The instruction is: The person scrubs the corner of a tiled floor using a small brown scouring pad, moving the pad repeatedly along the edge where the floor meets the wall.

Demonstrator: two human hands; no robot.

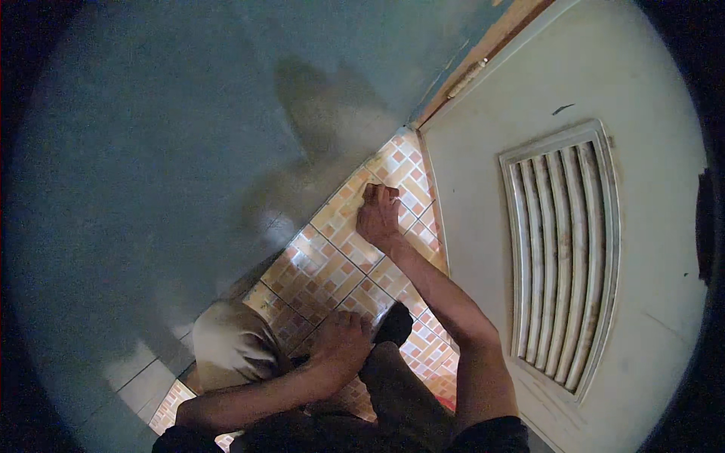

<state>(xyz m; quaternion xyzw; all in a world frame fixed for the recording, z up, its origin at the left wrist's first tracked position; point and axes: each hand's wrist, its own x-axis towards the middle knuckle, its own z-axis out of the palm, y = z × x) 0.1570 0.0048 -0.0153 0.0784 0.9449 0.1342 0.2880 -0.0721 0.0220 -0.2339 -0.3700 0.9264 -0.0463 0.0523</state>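
My right hand (pixel 380 215) reaches out over the tiled floor (pixel 355 241), between the blue-grey wall and the pale door. Its fingers are bent and pressed together, and what they hold, if anything, is too dark and small to make out. Closer to my body, my left hand (pixel 343 347) is in front of my legs with its fingers curled in. No object shows in it. A dark shoe (pixel 394 323) stands on the tiles just right of the left hand. My light-coloured knee (pixel 234 343) is bent beside the left forearm.
A blue-grey wall (pixel 151 189) fills the left side, with shadows and glare on it. On the right stands a pale door (pixel 476 189) with a slatted vent (pixel 563 257). Wall and door meet in a narrow corner beyond my right hand. Something red (pixel 445 403) shows beside my leg.
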